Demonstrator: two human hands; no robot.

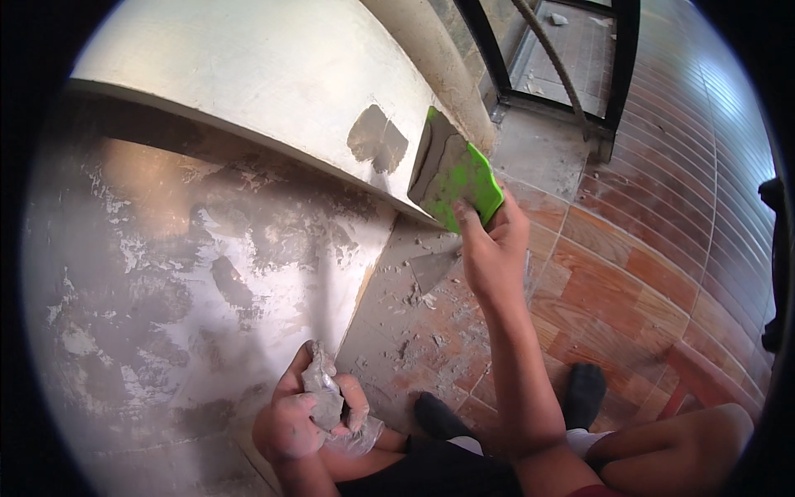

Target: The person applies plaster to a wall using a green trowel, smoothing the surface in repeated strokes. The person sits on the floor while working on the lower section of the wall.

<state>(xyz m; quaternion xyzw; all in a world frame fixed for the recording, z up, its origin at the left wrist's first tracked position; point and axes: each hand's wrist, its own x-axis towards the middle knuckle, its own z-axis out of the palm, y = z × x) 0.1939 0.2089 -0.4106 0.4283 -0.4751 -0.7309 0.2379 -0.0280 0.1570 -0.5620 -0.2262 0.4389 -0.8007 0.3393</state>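
My right hand (497, 248) is closed on a green plastic putty spreader (476, 178), with the thumb on its face. Dark grey putty (435, 153) lies along the spreader's far edge, and dried smears cover its face. The spreader is up against or just over the right end of a white ledge (273, 62); whether it touches cannot be made out. Beside it on the ledge is a grey putty patch (377, 139). At the lower left, my left hand (286, 418) is wrapped round a crumpled clear plastic bag (325, 398) smeared with grey putty.
A patchy grey and white wall (207, 282) stands below the ledge. Putty crumbs (422, 290) litter the tiled floor (629, 257). A black metal frame (625, 74) with a rope (551, 54) is at the far right. My feet in dark socks (584, 393) are below.
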